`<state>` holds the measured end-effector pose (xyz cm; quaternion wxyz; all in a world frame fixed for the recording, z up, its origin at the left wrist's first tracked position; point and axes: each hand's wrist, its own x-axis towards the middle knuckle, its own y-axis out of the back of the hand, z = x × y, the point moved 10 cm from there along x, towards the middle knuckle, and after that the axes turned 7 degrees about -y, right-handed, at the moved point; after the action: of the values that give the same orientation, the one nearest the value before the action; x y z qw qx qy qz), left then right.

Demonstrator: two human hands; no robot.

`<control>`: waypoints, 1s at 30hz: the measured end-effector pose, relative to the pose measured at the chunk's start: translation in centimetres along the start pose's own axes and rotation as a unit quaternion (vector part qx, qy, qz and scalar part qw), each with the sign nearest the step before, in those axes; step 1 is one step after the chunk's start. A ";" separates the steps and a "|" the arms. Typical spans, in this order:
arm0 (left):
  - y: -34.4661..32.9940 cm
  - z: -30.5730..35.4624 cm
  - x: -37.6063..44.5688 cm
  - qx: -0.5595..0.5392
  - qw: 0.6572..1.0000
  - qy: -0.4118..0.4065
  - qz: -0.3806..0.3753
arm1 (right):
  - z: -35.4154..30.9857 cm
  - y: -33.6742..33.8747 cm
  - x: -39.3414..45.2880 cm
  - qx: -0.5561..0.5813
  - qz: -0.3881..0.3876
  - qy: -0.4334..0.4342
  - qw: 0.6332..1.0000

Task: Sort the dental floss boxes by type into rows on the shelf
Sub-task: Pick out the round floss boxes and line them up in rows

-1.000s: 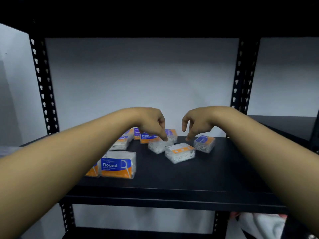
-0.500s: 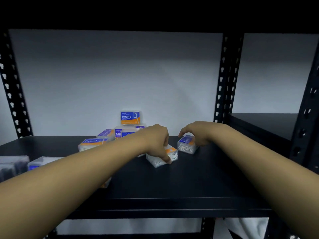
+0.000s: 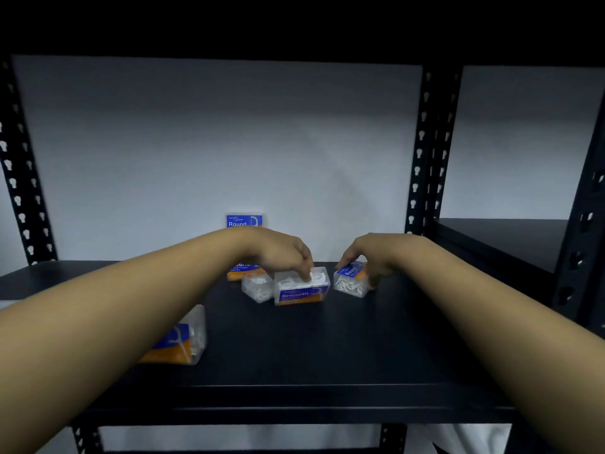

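Single head-worn, wide-angle view, looking forward and slightly down into a black metal shelf at about chest height. Close range: both forearms enter from 7 and 5 o'clock, hands meeting near centre. White back wall straight ahead at 12 o'clock; perforated uprights at 9 and 2 o'clock. No second view, so no overlap.

A plain white wall stands behind a black metal shelving unit, its perforated uprights rising at the left and right. The light is dim and cool, darkening toward the top. A second black shelf (on a neighbouring unit) sits at the right. Below the front edge, white cloth shows.
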<state>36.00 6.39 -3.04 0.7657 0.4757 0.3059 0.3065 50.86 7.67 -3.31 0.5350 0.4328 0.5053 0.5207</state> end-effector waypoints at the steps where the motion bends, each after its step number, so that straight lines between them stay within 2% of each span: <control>1: -0.1 -0.1 0.1 -0.004 1.000 0.004 -0.003 | 0.1 0.0 0.0 0.003 0.000 -0.001 1.000; 9: -0.8 0.9 1.1 0.074 0.997 0.008 -0.015 | 0.3 -0.2 0.3 0.023 0.001 -0.002 1.000; 14: -1.4 1.6 1.4 0.064 0.997 0.012 -0.034 | 0.5 -0.1 0.3 0.033 0.002 -0.003 0.999; 16: -0.4 1.8 1.7 0.045 0.999 -0.001 -0.002 | 0.6 -0.2 0.3 0.041 0.000 -0.005 0.999; 19: 2.4 1.5 1.5 0.000 0.996 -0.019 0.085 | 0.6 -0.2 0.4 0.043 0.001 0.000 0.999; 21: 4.2 0.4 0.9 0.059 0.991 -0.010 0.123 | 0.5 -0.2 0.5 0.041 0.003 0.002 0.999; 24: 4.4 -2.1 0.1 0.170 0.980 0.041 0.099 | 0.7 -0.2 0.8 0.049 0.003 0.002 0.999; 27: 3.0 -4.3 -0.4 0.207 0.974 0.075 0.062 | 0.8 -0.3 1.1 0.059 -0.002 0.004 0.998; 30: 2.5 -4.9 -0.9 0.227 0.968 0.073 0.085 | 0.9 -0.2 1.1 0.071 -0.005 0.006 0.997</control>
<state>31.25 9.24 -2.32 0.5847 0.6376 0.3809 0.3265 51.72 8.81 -3.54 0.5027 0.4642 0.5459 0.4834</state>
